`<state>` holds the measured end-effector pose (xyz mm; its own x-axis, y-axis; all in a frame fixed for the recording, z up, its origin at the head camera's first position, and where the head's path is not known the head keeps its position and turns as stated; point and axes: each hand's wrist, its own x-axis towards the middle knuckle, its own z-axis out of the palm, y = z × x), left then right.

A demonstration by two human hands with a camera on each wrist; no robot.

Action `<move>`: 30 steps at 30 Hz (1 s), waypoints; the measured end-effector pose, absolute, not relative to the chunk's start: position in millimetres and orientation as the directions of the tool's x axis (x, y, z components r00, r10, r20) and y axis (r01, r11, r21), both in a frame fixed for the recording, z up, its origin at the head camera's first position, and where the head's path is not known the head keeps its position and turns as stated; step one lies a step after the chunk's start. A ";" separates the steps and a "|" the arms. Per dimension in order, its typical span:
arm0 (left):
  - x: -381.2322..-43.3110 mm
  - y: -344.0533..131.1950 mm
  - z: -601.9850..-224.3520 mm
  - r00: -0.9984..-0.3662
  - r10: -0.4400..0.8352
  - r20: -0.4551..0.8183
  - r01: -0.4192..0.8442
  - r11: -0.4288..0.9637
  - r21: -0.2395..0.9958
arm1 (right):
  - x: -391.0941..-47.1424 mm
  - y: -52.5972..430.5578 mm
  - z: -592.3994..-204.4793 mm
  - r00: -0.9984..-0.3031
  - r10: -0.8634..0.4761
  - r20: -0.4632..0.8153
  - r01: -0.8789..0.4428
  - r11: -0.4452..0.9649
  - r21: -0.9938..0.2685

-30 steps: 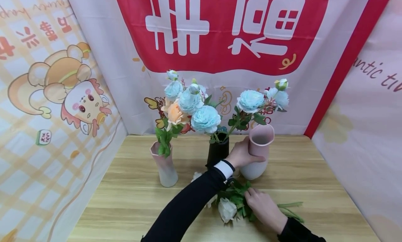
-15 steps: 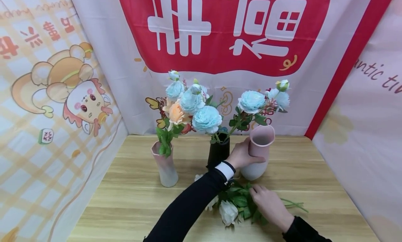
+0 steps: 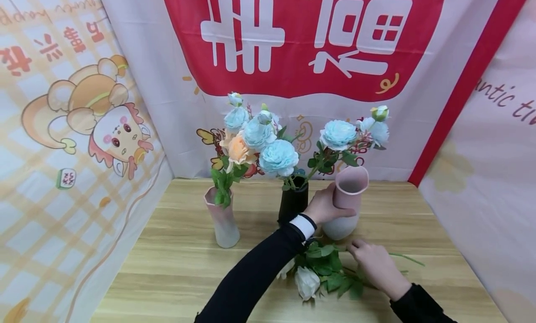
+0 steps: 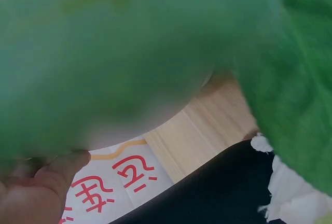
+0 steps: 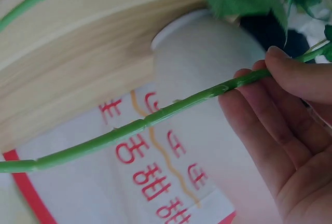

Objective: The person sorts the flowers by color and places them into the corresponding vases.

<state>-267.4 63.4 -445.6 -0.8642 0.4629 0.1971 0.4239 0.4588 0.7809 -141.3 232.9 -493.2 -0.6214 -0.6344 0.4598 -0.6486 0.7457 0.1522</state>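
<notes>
My left hand (image 3: 327,206) grips a rounded pink-and-white vase (image 3: 340,227) around its upper part; the vase's mouth holds no flowers. In the left wrist view, blurred green leaves (image 4: 129,63) cover much of that grip. Just in front of the vase, my right hand (image 3: 378,265) pinches a thin green flower stem (image 5: 135,127) between thumb and fingers. White roses (image 3: 307,282) with green leaves (image 3: 324,262) lie on the table beside it, partly hidden by my left sleeve. Which bloom the pinched stem belongs to, I cannot tell.
A black vase (image 3: 293,204) with light-blue flowers (image 3: 278,158) stands left of my left hand. Farther left is a slim pink-and-white vase (image 3: 226,225) holding a peach flower (image 3: 238,148). Printed cloths wall the wooden table (image 3: 167,267) at back and sides.
My right hand has moved right, drawing a stem partly out of the bunch of white roses, whose leaves have spread. My left hand keeps its hold on the vase.
</notes>
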 end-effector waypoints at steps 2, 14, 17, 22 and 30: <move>-268.1 63.8 -445.2 -0.864 0.463 0.198 0.426 0.463 0.777 | -143.1 236.3 -491.8 -0.616 -0.627 0.477 -0.647 0.748 0.148; -266.6 62.8 -447.7 -0.870 0.447 0.209 0.433 0.488 0.758 | -144.7 244.3 -489.3 -0.578 -0.646 0.499 -0.689 0.714 0.125; -267.5 62.6 -446.7 -0.866 0.454 0.210 0.437 0.482 0.760 | -146.5 248.0 -488.1 -0.571 -0.629 0.527 -0.688 0.717 0.110; -270.2 63.5 -444.9 -0.863 0.458 0.213 0.442 0.481 0.757 | -149.4 253.2 -486.4 -0.566 -0.610 0.555 -0.680 0.726 0.104; -271.4 64.4 -448.6 -0.864 0.458 0.212 0.453 0.519 0.725 | -148.0 255.6 -484.7 -0.555 -0.629 0.545 -0.708 0.701 0.088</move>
<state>-271.4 64.4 -448.6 -0.8636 0.4576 0.2116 0.4526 0.5188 0.7253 -148.0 255.6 -484.7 -0.5549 -0.6288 0.5447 -0.7076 0.7010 0.0884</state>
